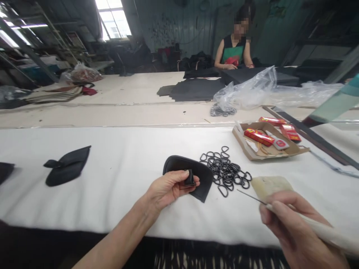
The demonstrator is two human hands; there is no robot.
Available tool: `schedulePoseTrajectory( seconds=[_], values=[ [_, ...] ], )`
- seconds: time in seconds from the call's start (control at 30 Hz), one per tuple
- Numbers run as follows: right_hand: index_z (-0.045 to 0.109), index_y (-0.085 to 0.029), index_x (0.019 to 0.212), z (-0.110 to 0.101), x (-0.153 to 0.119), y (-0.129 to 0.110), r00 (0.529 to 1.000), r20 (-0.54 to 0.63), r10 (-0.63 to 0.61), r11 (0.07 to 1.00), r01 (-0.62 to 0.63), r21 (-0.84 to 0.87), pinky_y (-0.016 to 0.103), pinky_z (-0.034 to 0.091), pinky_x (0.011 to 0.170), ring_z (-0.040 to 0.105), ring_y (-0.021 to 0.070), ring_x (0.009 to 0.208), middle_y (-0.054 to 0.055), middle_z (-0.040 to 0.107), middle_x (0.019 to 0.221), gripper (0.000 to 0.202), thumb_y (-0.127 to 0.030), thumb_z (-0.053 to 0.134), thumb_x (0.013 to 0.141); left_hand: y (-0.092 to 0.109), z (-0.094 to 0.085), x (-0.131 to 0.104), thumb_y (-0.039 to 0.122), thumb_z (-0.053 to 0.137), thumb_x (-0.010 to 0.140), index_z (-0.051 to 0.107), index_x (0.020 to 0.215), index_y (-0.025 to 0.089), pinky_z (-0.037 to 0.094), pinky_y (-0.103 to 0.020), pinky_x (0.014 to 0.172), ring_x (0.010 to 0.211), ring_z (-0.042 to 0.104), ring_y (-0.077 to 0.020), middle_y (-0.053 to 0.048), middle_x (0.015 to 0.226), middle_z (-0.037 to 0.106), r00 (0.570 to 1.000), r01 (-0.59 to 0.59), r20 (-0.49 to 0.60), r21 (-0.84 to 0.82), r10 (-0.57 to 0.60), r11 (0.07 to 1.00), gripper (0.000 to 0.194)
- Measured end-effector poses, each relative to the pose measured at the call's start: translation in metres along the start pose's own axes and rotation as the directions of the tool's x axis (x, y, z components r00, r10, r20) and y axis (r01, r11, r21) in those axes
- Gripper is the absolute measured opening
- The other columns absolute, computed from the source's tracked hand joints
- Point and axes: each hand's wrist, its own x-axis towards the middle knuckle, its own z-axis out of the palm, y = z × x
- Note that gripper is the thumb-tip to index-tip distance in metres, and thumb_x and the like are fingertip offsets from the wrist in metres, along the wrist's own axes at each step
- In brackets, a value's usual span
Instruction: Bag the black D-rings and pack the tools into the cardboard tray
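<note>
Pinched between the thumb and fingers of my left hand (171, 186) is a black leather piece (203, 177), its small strap folded under the thumb. My right hand (294, 220) grips a pale-handled awl (316, 226), whose thin metal tip points left toward the rings. A pile of black D-rings (224, 170) lies just right of the leather piece. Near my right fingers, a yellowish block (270, 185) rests on the white table surface (126, 157). Another black leather piece (68, 166) with a strap lies to the left.
A cardboard tray (252, 155) holds red boxes and a white tube. Plastic wrap (249, 91) and black sheets (196, 89) lie farther back. A bottle (333, 102) leans at right. Across the table is a person (234, 52). More black leather (5, 172) lies far left.
</note>
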Motion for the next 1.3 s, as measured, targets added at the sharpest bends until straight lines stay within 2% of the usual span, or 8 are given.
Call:
schedulePoseTrajectory(
  seconds=[0.07, 0.17, 0.23, 0.33, 0.5, 0.97, 1.13, 1.3],
  values=[
    [0.056, -0.022, 0.066, 0.028, 0.005, -0.003, 0.995, 0.098, 0.03, 0.993, -0.04, 0.107, 0.022, 0.03, 0.039, 0.041, 0.0107, 0.048, 0.001, 0.054, 0.063, 0.025, -0.043, 0.062, 0.077, -0.001, -0.003, 0.001, 0.007, 0.055, 0.084, 0.065, 0.069, 0.006, 0.056, -0.033, 0.076, 0.076, 0.069, -0.0218, -0.016, 0.078, 0.071, 0.999, 0.002, 0.038, -0.02, -0.001, 1.0, 0.017],
    [0.054, -0.021, 0.071, 0.064, 0.012, -0.003, 0.986, 0.166, 0.026, 0.981, -0.057, 0.187, 0.021, 0.032, 0.043, 0.039, 0.0079, 0.048, -0.001, 0.055, 0.064, 0.024, -0.042, 0.063, 0.079, -0.003, -0.007, 0.003, 0.01, 0.056, 0.084, 0.067, 0.072, 0.005, 0.054, -0.032, 0.078, 0.076, 0.069, -0.0201, -0.014, 0.077, 0.071, 0.994, 0.004, 0.106, -0.024, -0.001, 1.0, 0.017],
    [0.053, -0.02, 0.072, 0.078, 0.017, 0.001, 0.98, 0.198, 0.017, 0.979, -0.056, 0.195, 0.02, 0.03, 0.043, 0.036, 0.0066, 0.047, -0.002, 0.056, 0.064, 0.025, -0.042, 0.063, 0.079, -0.004, -0.01, 0.005, 0.011, 0.056, 0.084, 0.068, 0.075, 0.003, 0.053, -0.03, 0.078, 0.075, 0.068, -0.019, -0.014, 0.077, 0.071, 0.988, 0.009, 0.152, -0.015, -0.006, 1.0, 0.017],
    [0.053, -0.019, 0.072, 0.089, 0.022, 0.006, 0.978, 0.208, -0.01, 0.986, -0.026, 0.167, 0.019, 0.028, 0.042, 0.034, 0.006, 0.047, -0.002, 0.058, 0.063, 0.026, -0.042, 0.062, 0.079, -0.004, -0.013, 0.006, 0.012, 0.057, 0.084, 0.069, 0.077, 0.002, 0.052, -0.028, 0.078, 0.074, 0.068, -0.018, -0.014, 0.077, 0.071, 0.978, 0.012, 0.207, -0.007, -0.01, 1.0, 0.017],
    [0.053, -0.019, 0.07, 0.095, 0.026, 0.007, 0.981, 0.191, -0.037, 0.995, 0.018, 0.098, 0.02, 0.029, 0.044, 0.036, 0.0068, 0.048, -0.002, 0.059, 0.061, 0.026, -0.041, 0.061, 0.079, -0.004, -0.016, 0.006, 0.014, 0.061, 0.081, 0.07, 0.078, 0.003, 0.051, -0.028, 0.079, 0.075, 0.067, -0.018, -0.013, 0.077, 0.071, 0.969, -0.005, 0.247, -0.011, 0.008, 1.0, 0.015],
    [0.051, -0.019, 0.066, 0.102, 0.034, 0.006, 0.956, 0.291, -0.049, 0.999, 0.043, 0.027, 0.022, 0.03, 0.045, 0.039, 0.0084, 0.05, -0.003, 0.055, 0.058, 0.023, -0.037, 0.06, 0.079, -0.007, -0.017, 0.008, 0.017, 0.069, 0.074, 0.07, 0.079, 0.004, 0.049, -0.036, 0.088, 0.077, 0.066, -0.0205, -0.012, 0.08, 0.071, 0.969, -0.035, 0.246, -0.008, 0.036, 0.999, 0.014],
    [0.055, -0.019, 0.067, 0.094, 0.041, -0.002, 0.918, 0.39, -0.071, 0.994, 0.1, -0.054, 0.022, 0.034, 0.047, 0.042, 0.0091, 0.051, -0.002, 0.055, 0.058, 0.02, -0.035, 0.059, 0.078, -0.011, -0.012, 0.004, 0.02, 0.07, 0.071, 0.071, 0.074, 0.006, 0.051, -0.032, 0.081, 0.074, 0.065, -0.0182, -0.011, 0.077, 0.071, 0.973, -0.114, 0.204, 0.013, 0.109, 0.993, 0.015],
    [0.059, -0.019, 0.069, 0.081, 0.044, -0.003, 0.868, 0.48, -0.126, 0.942, 0.257, -0.216, 0.022, 0.037, 0.047, 0.045, 0.0106, 0.052, -0.002, 0.056, 0.059, 0.019, -0.035, 0.058, 0.08, -0.015, -0.008, 0.001, 0.022, 0.072, 0.067, 0.07, 0.067, 0.007, 0.052, -0.03, 0.073, 0.068, 0.063, -0.0169, -0.009, 0.069, 0.069, 0.972, -0.185, 0.154, 0.022, 0.18, 0.982, 0.015]
  ],
)
